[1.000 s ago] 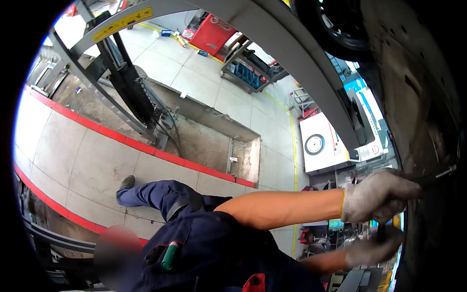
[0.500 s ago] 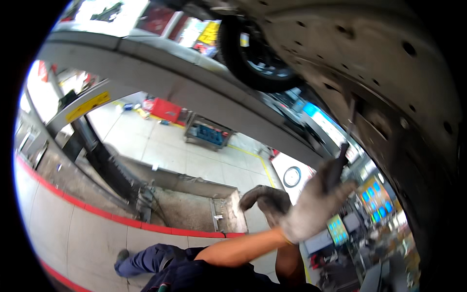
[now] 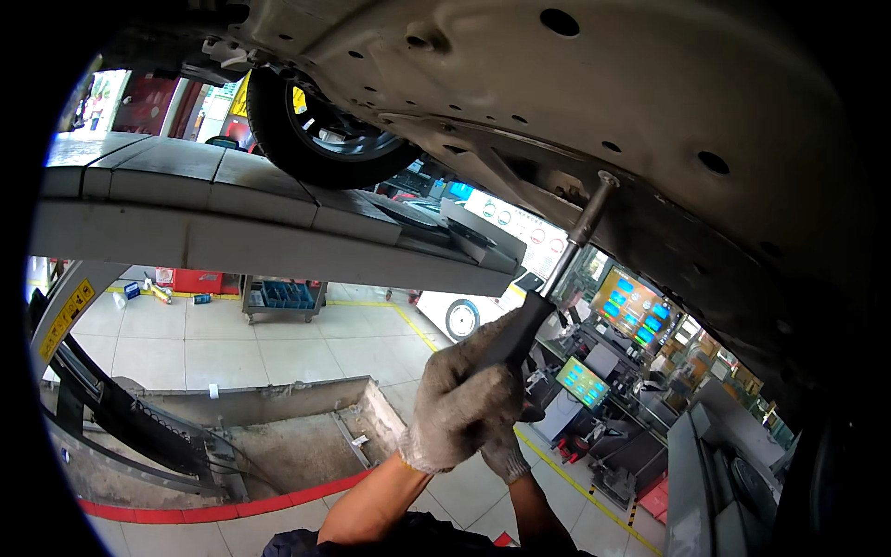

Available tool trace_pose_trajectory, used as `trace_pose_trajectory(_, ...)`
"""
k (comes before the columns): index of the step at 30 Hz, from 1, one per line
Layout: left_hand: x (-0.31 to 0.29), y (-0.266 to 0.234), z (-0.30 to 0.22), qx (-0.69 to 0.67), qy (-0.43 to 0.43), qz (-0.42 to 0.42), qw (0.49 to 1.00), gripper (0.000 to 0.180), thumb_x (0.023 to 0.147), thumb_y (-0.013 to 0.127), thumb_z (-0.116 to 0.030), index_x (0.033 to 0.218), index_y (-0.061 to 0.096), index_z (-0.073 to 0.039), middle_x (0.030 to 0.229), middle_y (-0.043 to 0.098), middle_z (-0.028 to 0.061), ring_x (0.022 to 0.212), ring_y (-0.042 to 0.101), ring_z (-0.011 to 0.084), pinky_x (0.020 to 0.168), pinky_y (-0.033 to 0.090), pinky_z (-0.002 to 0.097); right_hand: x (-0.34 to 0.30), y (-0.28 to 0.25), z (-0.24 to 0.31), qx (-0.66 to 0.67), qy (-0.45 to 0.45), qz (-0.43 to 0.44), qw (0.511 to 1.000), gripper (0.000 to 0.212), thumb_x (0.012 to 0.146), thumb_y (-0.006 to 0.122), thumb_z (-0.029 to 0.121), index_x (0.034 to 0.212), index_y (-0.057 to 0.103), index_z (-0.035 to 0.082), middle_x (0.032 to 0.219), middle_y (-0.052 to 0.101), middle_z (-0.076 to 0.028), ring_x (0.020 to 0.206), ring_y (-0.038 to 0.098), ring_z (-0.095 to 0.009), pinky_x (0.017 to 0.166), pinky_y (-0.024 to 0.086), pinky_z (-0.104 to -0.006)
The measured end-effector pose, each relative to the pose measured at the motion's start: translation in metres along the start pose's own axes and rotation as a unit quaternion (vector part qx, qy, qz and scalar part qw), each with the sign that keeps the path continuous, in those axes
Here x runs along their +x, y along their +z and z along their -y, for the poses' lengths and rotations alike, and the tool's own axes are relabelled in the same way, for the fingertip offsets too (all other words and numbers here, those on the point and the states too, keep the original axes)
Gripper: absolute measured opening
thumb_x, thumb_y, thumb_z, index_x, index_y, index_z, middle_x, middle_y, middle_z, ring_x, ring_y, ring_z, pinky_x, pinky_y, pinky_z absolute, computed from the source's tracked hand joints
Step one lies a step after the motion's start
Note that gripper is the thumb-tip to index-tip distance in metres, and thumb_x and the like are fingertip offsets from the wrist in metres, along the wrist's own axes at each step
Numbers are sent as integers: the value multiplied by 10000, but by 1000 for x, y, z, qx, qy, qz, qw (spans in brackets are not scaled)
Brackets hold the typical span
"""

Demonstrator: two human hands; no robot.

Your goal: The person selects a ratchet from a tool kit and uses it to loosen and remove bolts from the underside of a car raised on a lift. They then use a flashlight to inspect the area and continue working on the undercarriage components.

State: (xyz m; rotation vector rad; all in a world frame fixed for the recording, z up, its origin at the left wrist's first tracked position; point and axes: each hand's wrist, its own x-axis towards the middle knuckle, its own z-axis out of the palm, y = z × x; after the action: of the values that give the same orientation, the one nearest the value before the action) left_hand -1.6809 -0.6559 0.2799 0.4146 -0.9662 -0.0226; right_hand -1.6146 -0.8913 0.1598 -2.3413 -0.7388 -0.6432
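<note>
A grey-white work glove covers my left hand (image 3: pixel 455 399), which is wrapped round the black handle of a socket driver (image 3: pixel 520 330). The driver's steel shaft slants up and to the right. Its long socket (image 3: pixel 589 218) meets the car's underbody (image 3: pixel 501 65) beside an oblong opening (image 3: pixel 548 181); whatever fastener it sits on is hidden. Lower down and behind the left hand is my gloved right hand (image 3: pixel 506 455), close to the left one. Most of its fingers are covered, and I cannot tell whether it touches the handle.
The raised car hangs overhead, its wheel (image 3: pixel 325 139) at the upper left above a grey lift runway (image 3: pixel 278 237). A floor pit (image 3: pixel 288 446) with a red edge lies below left. Further off stand a tool cart (image 3: pixel 283 297) and lit screens (image 3: pixel 636 306). Another runway (image 3: pixel 710 483) stands lower right.
The view has swung, so the car and wheel appear further left. My left hand and the socket driver now stand lower and more left, with the socket against the underbody. My right hand has moved behind the left.
</note>
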Motion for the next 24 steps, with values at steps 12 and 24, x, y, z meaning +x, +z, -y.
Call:
trace_pose_trajectory(12,15,5,5,-137,-22,83,987,727,1032,562,-438,1542,333,26,590,340,-36,430,222,73,454,206,252,-9,-69,83,-60,-231,-372,897,325,1025,484,258,1094,608,-34,1093,649,-197,1038,622,-341,927,494,-460)
trace_pose_trajectory(24,21,-1,12,523,300,-69,795,709,898,743,-291,1469,465,25,856,698,163,584,678,273,583,554,394,58,10,89,101,-122,-16,987,313,1056,438,276,971,577,9,940,596,-139,857,587,-294,789,491,-414)
